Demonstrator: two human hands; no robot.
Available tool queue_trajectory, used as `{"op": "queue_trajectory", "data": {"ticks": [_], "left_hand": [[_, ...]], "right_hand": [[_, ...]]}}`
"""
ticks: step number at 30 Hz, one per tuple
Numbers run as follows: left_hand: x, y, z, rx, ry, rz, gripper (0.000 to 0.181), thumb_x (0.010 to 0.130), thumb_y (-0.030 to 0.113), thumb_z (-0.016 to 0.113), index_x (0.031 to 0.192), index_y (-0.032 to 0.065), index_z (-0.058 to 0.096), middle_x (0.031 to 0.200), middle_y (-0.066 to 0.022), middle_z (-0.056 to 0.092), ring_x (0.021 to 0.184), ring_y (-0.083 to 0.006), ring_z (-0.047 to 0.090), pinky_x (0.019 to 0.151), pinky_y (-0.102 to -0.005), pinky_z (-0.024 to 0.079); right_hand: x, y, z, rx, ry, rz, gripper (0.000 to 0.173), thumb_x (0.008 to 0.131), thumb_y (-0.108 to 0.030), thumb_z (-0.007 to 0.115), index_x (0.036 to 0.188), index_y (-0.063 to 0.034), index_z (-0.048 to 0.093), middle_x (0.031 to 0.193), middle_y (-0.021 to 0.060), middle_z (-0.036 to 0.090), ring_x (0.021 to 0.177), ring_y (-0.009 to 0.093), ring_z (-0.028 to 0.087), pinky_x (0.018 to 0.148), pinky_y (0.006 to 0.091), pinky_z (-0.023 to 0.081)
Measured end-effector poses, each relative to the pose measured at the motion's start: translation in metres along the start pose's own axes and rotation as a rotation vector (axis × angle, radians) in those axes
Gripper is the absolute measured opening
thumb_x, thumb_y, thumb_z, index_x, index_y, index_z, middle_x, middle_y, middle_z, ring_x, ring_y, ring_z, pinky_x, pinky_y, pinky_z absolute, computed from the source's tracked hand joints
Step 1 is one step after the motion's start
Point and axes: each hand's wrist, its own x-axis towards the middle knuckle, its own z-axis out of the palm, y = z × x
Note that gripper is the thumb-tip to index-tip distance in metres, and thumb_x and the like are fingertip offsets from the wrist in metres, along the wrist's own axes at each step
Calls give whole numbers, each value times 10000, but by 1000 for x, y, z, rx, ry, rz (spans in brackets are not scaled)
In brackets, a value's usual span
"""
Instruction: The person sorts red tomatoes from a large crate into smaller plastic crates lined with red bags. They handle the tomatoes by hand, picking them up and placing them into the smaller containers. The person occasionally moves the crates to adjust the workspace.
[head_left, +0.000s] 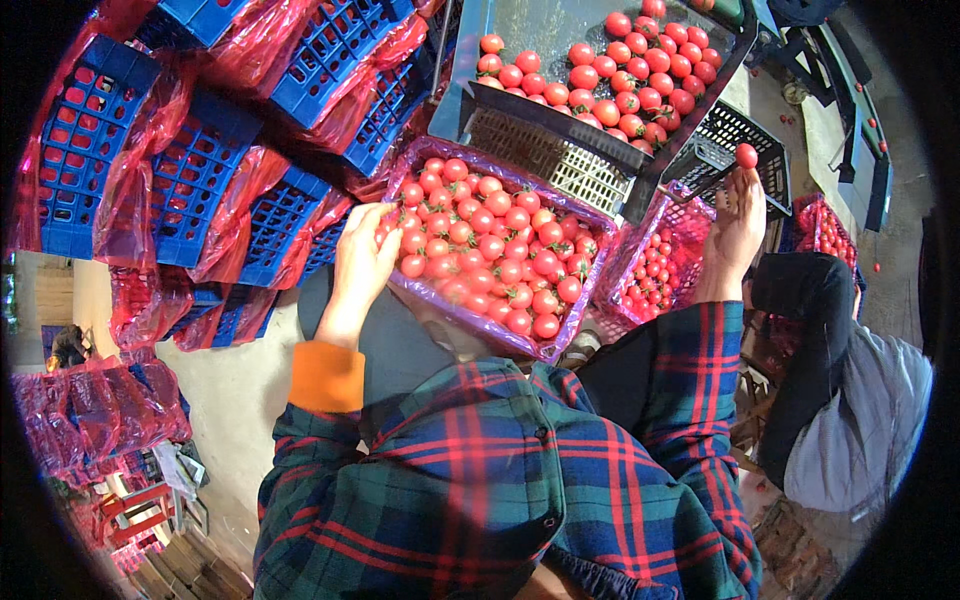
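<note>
Before me stands a crate (592, 307) lined with purple plastic film and filled with red tomatoes (491, 247), several with green calyxes. My left hand (360, 255) is at the crate's left rim, thumb and fingers curved around a red patch; whether it grips a tomato there is unclear. Raised on the right, my right hand (735, 225) has a single tomato (745, 155) at its fingertips, in front of a black plastic basket (772, 169). Beyond the crate, a sloping metal tray (540, 30) carries many loose tomatoes (660, 82).
Blue plastic crates (202, 165) with red film are stacked at the left. A pink-lined crate (686, 225) of smaller tomatoes sits below my right hand. A person in dark trousers (802, 315) sits close on the right, beside another tomato crate (825, 232). A pale crate (525, 146) stands under the tray.
</note>
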Motion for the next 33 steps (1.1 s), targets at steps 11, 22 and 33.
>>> {"op": "queue_trajectory", "data": {"ticks": [11,22,33], "left_hand": [[51,-23,33,-92,-60,113,352,845,72,696,1190,7,667,1166,-203,658,1084,-385,650,946,-432,532],[68,-1,94,45,-252,427,506,873,175,732,1346,50,607,1414,-169,561,1356,-406,466,1157,-489,388],[49,-126,50,-230,-106,-251,346,983,259,616,1174,-20,691,1104,-239,732,1056,-317,721,931,-415,542]], "right_hand": [[-146,51,-44,-98,-33,457,437,981,-148,610,1406,-84,529,1289,46,627,1092,177,609,875,299,494],[-201,60,5,-173,-34,752,474,988,-118,572,1440,-8,482,1171,40,623,981,140,571,894,296,460],[-197,76,-11,-267,-89,902,145,1014,-177,569,1154,-140,574,1079,27,644,957,187,607,816,347,502]]}}
